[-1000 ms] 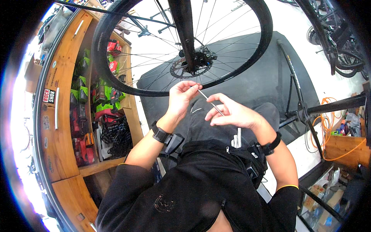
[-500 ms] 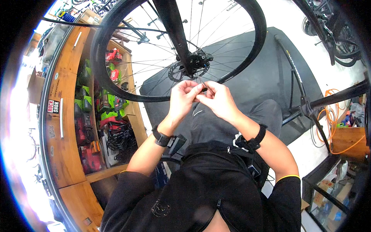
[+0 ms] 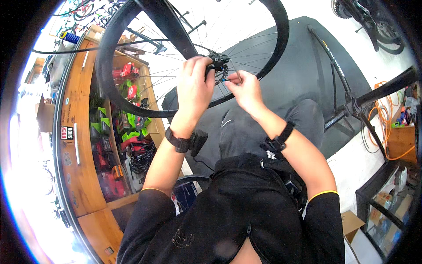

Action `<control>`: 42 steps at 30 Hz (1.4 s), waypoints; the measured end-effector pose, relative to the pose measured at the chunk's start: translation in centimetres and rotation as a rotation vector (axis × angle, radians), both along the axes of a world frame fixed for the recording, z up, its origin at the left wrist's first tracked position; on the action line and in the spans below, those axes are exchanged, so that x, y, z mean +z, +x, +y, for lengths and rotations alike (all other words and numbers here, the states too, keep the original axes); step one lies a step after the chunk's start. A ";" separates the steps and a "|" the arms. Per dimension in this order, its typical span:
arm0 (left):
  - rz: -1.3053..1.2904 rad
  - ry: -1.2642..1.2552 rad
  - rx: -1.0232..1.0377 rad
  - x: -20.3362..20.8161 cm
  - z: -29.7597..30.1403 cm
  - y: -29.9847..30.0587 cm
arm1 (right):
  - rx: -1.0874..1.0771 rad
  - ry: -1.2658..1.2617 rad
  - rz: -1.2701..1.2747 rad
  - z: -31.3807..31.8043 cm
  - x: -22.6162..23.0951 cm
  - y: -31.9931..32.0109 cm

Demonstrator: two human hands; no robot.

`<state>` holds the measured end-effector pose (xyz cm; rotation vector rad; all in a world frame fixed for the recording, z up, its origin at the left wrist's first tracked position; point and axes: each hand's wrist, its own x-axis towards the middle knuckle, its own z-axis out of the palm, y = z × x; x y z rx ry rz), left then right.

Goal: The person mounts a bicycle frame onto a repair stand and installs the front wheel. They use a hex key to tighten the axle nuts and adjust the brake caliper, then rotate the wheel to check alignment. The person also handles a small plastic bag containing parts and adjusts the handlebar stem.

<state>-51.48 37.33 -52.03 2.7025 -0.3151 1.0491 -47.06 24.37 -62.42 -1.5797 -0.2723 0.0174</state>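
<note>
Split up now, after meeting fingertip to fingertip below the brake caliper half a second ago! Up with the left hand, right in at the caliper's lower left, fingers bent near the bottom end of the fork. Gripping there or merely resting? Cannot tell, with the fingertips partly lost against dark parts.

Across to the right hand, below and to the right of the caliper: closed in a pinch on a slim metal rod, pointing up just beside the caliper. Touching it or just short? Too fine to tell. By those same fingertips, under the caliper and near the brake rotor, a small blue piece, too tiny to name.

Meaning, by the look of it, a shift from handling the rod between both hands to working at the caliper itself: probably steadying on the left, bringing the rod to bear on the right. Not visibly seated in anything yet.
</note>
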 end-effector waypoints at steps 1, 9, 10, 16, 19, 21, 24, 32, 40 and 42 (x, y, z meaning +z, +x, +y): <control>0.022 0.085 0.049 0.2 -0.1 0.0 | -0.020 0.021 0.054 0.5 -0.1 -0.2; 0.281 0.243 -0.002 -0.5 0.5 1.3 | -0.144 0.059 0.196 3.8 0.6 -0.6; 0.346 0.266 0.025 -0.5 0.6 1.5 | -0.158 0.056 0.202 3.9 0.7 -0.6; 0.448 0.342 0.101 -0.5 0.8 2.0 | -0.198 0.005 0.156 4.6 1.3 -0.8; 0.431 0.333 0.106 -0.6 0.6 2.2 | -0.228 0.021 0.180 5.0 0.8 -0.6; 0.391 0.328 0.084 -0.9 0.9 2.4 | -0.239 0.034 0.206 5.3 1.0 -0.6; 0.391 0.344 0.075 -0.7 0.9 2.5 | -0.253 0.047 0.232 5.6 1.2 -0.5; 0.428 0.465 0.049 0.0 0.9 3.0 | -0.282 0.040 0.264 6.0 1.8 -0.8; 0.401 0.382 0.016 -0.5 1.6 2.8 | -0.297 0.150 0.298 6.8 0.7 0.0; 0.401 0.347 0.015 -0.3 1.4 2.9 | -0.305 0.150 0.299 6.7 1.2 -0.2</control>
